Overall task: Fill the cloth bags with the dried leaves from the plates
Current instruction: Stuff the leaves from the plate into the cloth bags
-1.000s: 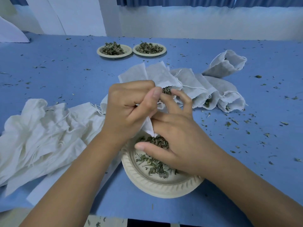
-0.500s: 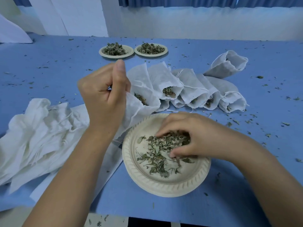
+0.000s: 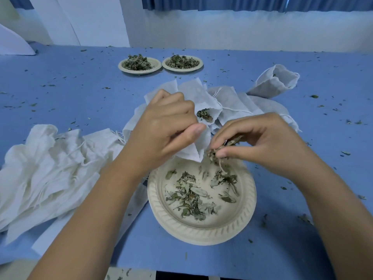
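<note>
A cream paper plate point(image 3: 201, 229) near the table's front edge holds scattered dried leaves point(image 3: 189, 196). My left hand point(image 3: 163, 130) grips a white cloth bag point(image 3: 191, 152) by its mouth, just above the plate's far rim. My right hand point(image 3: 260, 140) pinches a clump of dried leaves point(image 3: 217, 153) right beside the bag's opening. Behind my hands lies a row of cloth bags point(image 3: 232, 104), one showing leaves point(image 3: 204, 115) in its mouth.
Two more plates of leaves point(image 3: 139, 64) point(image 3: 181, 62) stand at the back. A pile of limp cloth bags point(image 3: 50, 168) lies at the left. One bag point(image 3: 276, 81) lies apart at the back right. Leaf crumbs are strewn over the blue table point(image 3: 80, 93).
My right hand lifted off the plate with a clump of leaves and came up to the bag. My left hand moved right and down, bringing the bag over the plate's rim.
</note>
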Action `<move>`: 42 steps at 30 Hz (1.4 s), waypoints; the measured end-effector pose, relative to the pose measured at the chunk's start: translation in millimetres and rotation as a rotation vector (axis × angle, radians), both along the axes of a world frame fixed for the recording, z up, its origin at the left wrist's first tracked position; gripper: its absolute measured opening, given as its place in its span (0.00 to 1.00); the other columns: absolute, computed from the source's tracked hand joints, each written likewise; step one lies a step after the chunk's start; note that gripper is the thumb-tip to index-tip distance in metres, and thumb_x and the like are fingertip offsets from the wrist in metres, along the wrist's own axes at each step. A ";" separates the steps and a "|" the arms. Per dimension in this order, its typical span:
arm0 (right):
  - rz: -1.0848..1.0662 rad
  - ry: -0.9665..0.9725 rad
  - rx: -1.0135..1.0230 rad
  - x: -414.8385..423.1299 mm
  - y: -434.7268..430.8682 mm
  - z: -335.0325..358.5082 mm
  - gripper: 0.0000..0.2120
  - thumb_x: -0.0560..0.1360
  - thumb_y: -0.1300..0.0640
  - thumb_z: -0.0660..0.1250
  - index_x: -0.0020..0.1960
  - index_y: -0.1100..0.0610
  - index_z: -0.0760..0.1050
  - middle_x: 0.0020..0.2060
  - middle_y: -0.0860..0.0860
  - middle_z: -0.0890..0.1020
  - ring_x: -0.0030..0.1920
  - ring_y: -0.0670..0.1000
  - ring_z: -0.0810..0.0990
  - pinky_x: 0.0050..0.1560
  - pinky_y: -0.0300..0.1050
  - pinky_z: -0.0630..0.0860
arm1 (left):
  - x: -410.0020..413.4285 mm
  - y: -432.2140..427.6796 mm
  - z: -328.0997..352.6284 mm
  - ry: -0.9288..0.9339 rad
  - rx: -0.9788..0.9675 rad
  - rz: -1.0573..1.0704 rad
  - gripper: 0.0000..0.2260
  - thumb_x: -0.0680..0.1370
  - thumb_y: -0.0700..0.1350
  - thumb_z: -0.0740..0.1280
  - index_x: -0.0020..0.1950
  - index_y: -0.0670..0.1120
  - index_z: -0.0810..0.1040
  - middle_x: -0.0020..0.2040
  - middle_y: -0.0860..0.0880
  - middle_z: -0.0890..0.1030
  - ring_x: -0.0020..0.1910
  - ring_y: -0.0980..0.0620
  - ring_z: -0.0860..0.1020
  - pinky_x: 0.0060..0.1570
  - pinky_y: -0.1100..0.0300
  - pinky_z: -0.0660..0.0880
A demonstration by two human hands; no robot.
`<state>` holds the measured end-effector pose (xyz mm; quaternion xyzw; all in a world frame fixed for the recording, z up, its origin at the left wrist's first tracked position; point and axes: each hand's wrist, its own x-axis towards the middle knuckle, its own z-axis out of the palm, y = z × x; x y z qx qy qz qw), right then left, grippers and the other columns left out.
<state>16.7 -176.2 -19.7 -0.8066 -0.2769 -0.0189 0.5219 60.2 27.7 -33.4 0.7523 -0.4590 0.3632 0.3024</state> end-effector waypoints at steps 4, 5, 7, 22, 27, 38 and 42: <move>0.019 -0.077 0.282 -4.5 6.2 -0.8 0.03 0.66 0.63 0.74 0.40 0.60 0.82 0.39 0.50 0.85 0.42 0.50 0.83 0.44 0.38 0.78 | -1.1 -3.6 -1.1 -0.002 -0.014 0.007 0.22 0.83 0.47 0.56 0.30 0.41 0.70 0.33 0.53 0.63 0.36 0.54 0.61 0.42 0.61 0.58; -0.002 -0.098 0.316 -5.0 10.7 -3.9 0.04 0.67 0.64 0.74 0.41 0.59 0.82 0.39 0.50 0.85 0.42 0.49 0.83 0.45 0.38 0.78 | -1.1 -4.4 -1.3 0.001 -0.025 0.013 0.22 0.83 0.47 0.56 0.30 0.41 0.70 0.33 0.52 0.63 0.36 0.54 0.61 0.42 0.61 0.57; -0.089 -0.171 0.309 -5.3 20.4 -12.3 0.07 0.68 0.67 0.74 0.43 0.58 0.81 0.40 0.52 0.84 0.43 0.50 0.83 0.47 0.42 0.78 | -1.6 -5.7 -1.9 0.008 -0.048 0.019 0.23 0.83 0.47 0.55 0.30 0.41 0.71 0.33 0.52 0.63 0.35 0.54 0.62 0.42 0.60 0.57; -0.035 -0.162 0.257 -8.0 29.1 -17.6 0.14 0.68 0.67 0.73 0.51 0.58 0.74 0.50 0.53 0.76 0.51 0.52 0.79 0.52 0.43 0.76 | -3.4 -7.2 -3.6 0.099 -0.118 -0.031 0.14 0.85 0.49 0.50 0.40 0.52 0.64 0.33 0.51 0.65 0.36 0.56 0.62 0.42 0.63 0.59; -0.206 -0.448 0.113 -7.4 34.1 -22.4 0.02 0.70 0.68 0.73 0.41 0.64 0.81 0.38 0.49 0.82 0.40 0.46 0.80 0.40 0.40 0.77 | -5.2 -9.8 -4.3 0.099 -0.114 -0.062 0.22 0.85 0.50 0.50 0.32 0.45 0.68 0.32 0.51 0.66 0.35 0.54 0.63 0.42 0.61 0.60; -0.080 -0.441 0.012 -9.9 23.3 -16.6 0.22 0.80 0.58 0.51 0.42 0.66 0.81 0.39 0.56 0.84 0.38 0.38 0.79 0.38 0.29 0.70 | -5.0 -9.3 -4.0 0.020 -0.107 -0.039 0.21 0.84 0.48 0.51 0.32 0.46 0.65 0.32 0.51 0.64 0.34 0.55 0.62 0.41 0.61 0.59; -0.055 -0.240 -0.098 -10.0 26.8 -23.5 0.27 0.78 0.48 0.51 0.40 0.64 0.80 0.39 0.59 0.82 0.30 0.53 0.76 0.33 0.52 0.74 | -3.8 -9.7 -6.9 0.016 -0.089 -0.028 0.26 0.84 0.48 0.51 0.29 0.40 0.69 0.31 0.49 0.65 0.32 0.51 0.64 0.40 0.59 0.60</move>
